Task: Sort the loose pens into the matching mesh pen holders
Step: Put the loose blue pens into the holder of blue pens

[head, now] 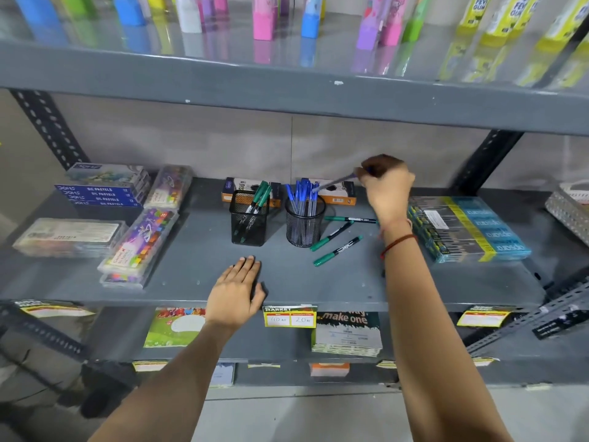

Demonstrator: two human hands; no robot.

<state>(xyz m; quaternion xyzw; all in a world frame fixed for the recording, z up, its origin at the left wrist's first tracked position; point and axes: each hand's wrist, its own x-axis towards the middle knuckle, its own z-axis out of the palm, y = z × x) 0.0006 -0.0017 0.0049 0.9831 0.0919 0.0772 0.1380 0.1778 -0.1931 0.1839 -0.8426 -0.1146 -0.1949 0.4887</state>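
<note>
The blue boxes [102,196] stacked on the left of the shelf say "DOMS" and "OIL PASTELS", with a "12" at the end. The yellow packs [478,14] on the top shelf say "FEVI GUM". A yellow price tag [289,316] on the front edge of the shelf says "MARKET" on top, and has "10 rs" and "20 rs" written by hand in two white boxes. A dark book [347,333] on the shelf below says "make one". The blue packs [490,228] on the right have words that are too hard to read.
</note>
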